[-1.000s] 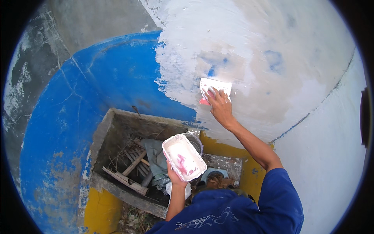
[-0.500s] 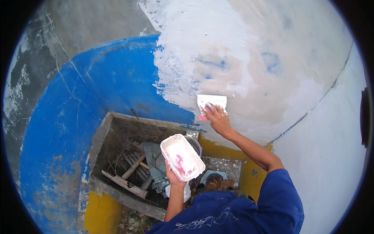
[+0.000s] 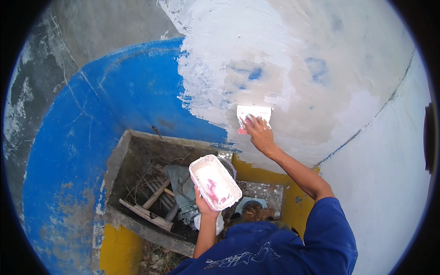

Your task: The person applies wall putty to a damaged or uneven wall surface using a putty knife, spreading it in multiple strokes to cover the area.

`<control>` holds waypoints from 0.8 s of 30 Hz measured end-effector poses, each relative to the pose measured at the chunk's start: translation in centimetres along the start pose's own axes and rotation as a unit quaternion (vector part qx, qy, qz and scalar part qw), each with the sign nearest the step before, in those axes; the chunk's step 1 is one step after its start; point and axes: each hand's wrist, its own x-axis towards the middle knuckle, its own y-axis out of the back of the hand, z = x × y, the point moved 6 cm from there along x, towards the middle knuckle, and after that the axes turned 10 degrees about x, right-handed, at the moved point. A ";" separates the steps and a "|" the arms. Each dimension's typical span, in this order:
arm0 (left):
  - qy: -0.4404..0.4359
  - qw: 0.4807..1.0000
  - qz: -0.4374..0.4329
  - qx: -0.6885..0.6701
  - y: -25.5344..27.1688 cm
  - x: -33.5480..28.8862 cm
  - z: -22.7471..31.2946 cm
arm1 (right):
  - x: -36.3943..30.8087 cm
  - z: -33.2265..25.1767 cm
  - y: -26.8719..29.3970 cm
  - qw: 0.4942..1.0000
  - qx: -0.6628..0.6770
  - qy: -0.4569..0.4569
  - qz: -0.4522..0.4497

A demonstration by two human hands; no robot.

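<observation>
My right hand point(image 3: 262, 134) grips a wide putty knife point(image 3: 254, 112) by its handle. The blade, smeared with white putty, lies against the wall point(image 3: 293, 91), where pale filler covers the blue paint. A little blue shows through above the blade. Lower down, my left hand point(image 3: 205, 205) holds up a white rectangular plastic tub point(image 3: 215, 182), its fingers around the near left side. White putty coats the inside of the tub, with a pink patch on its bottom.
A concrete trough point(image 3: 120, 160) below the wall holds sticks, wooden pieces point(image 3: 158, 195) and a grey-green cloth point(image 3: 181, 183). A bucket is partly hidden behind the tub. Bright blue paint point(image 3: 119, 96) covers the wall to the left; a cracked corner seam point(image 3: 357, 133) runs on the right.
My right hand has moved the putty knife slightly up and to the right along the wall. My left hand and the tub stay almost in place.
</observation>
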 end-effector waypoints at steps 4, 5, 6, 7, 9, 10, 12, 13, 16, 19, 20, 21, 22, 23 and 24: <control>-0.013 1.000 0.014 -0.005 -0.1 -0.4 0.8 | 3.3 -1.8 5.0 0.998 0.026 -0.010 0.063; -0.012 1.000 0.018 -0.006 0.3 -0.5 0.7 | 5.3 -2.5 7.9 0.995 0.019 0.002 0.098; -0.013 1.000 -0.001 0.000 0.6 -0.5 0.7 | 7.3 -2.9 10.5 0.990 0.024 0.011 0.142; -0.016 1.000 -0.019 0.007 0.7 -0.4 0.9 | 9.1 -3.5 12.8 0.985 0.010 0.016 0.173; -0.018 1.000 -0.007 0.012 0.2 -0.5 0.9 | 12.0 -3.4 16.4 0.972 0.007 0.023 0.232; -0.018 1.000 0.002 0.015 -0.2 -0.4 0.7 | 13.2 -2.7 17.2 0.970 -0.025 0.017 0.240; -0.009 1.000 -0.004 0.006 -0.6 -0.5 0.5 | 13.7 -2.1 16.9 0.967 -0.057 0.012 0.249; 0.000 1.000 -0.010 -0.003 -0.8 -0.6 0.3 | 13.4 -1.9 15.2 0.974 -0.070 0.014 0.216; -0.018 1.000 -0.012 0.002 -0.8 -0.6 0.4 | 11.2 -3.0 9.0 0.990 -0.031 0.011 0.135; -0.002 1.000 -0.013 0.004 -0.7 -0.3 0.0 | 8.1 -3.4 3.3 0.995 -0.035 0.017 0.097; -0.002 1.000 -0.014 0.007 -0.6 -0.2 0.2 | 7.5 -3.6 2.1 0.997 -0.021 0.023 0.071; -0.002 1.000 -0.011 0.000 -0.3 -0.1 0.2 | 6.9 -3.8 1.2 0.999 -0.009 0.029 0.044; -0.002 1.000 -0.008 -0.006 -0.1 -0.2 0.2 | 6.3 -3.6 0.7 0.999 0.020 0.025 0.030; -0.004 1.000 -0.007 -0.007 0.1 -0.2 0.3 | 6.0 -4.1 1.3 0.999 0.021 0.027 0.030; -0.011 1.000 0.003 -0.006 0.4 -0.3 0.6 | 5.9 -4.7 2.6 0.999 0.051 0.013 0.012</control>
